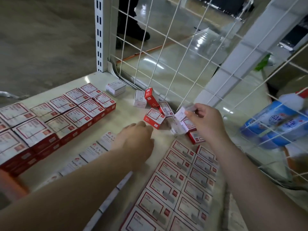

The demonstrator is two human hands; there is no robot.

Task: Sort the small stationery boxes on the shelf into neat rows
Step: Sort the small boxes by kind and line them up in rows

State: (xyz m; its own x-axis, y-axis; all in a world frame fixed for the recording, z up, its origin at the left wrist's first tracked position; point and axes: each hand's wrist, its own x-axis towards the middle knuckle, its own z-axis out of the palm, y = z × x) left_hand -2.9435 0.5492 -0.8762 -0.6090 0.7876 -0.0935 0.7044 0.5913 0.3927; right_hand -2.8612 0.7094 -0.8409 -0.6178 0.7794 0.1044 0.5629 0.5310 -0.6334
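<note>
Head view: right hand (204,117) was raised over the back of the shelf (133,117), thumb and fingers pinching a small white box (182,112), held clear of the surface and blurred. Left hand (138,139) was low over the middle of the shelf, knuckles up, fingers curled downward; couldn't tell whether it held anything, fingertips were hidden. Just beyond it sat a loose pile of red-and-white boxes (154,118) against the wire mesh panel (166,52), some tipped on edge, one red box (150,97) standing upright and leaning on a white one (140,98). A single white box (116,87) sat apart near the back corner by the slotted upright post (99,34). Left side: red-sided boxes (50,119) already in two tidy rows, stacked, labels up. Centre: a line of white paper clip boxes (95,150), partly under the left forearm. Right front: flat red-bordered boxes (180,182) laid in two neat columns, touching edge to edge. Behind the mesh on the right hung blue-and-white packets (275,124). Print was too blurred to read beyond "PAPER CLIPS".
</note>
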